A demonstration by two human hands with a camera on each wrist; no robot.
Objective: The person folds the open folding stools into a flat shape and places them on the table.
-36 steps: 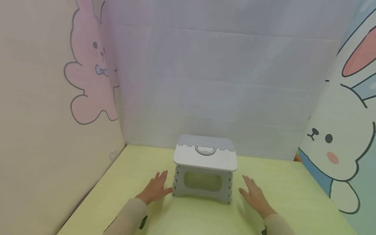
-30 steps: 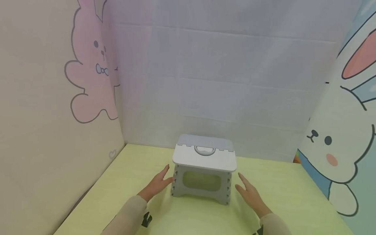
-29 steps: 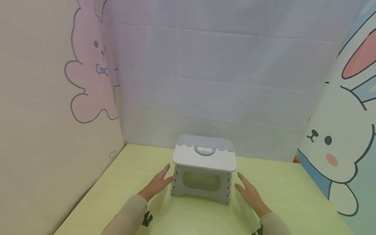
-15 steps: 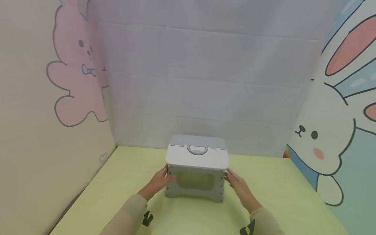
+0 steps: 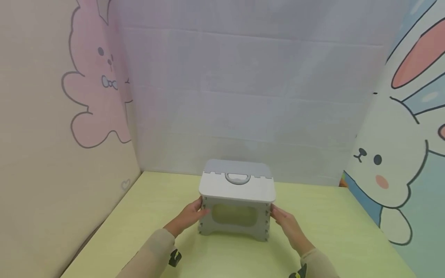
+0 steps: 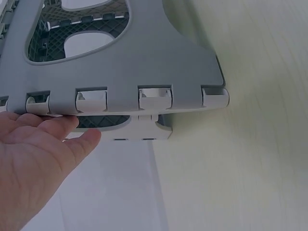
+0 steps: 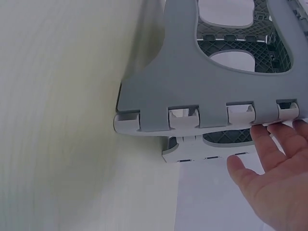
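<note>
Stool and hands partly out of sight

The stool (image 6: 120, 62) runs off both wrist views' edges; left hand (image 6: 33, 159) and right hand (image 7: 274, 178) are cropped.

Two bare hands, left hand (image 5: 189, 217) and right hand (image 5: 286, 224). Beige long sleeves (image 5: 153, 251) cover both forearms. Small black wrist cameras (image 5: 174, 258) sit beneath each cuff.

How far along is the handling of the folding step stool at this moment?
Done: left hand and right hand are each against one side of the folding step stool. In hand: fingers rest against its hinged side panels. Left: the stool stands unfolded with its feet on the green tabletop, and its top handle is untouched.
</note>
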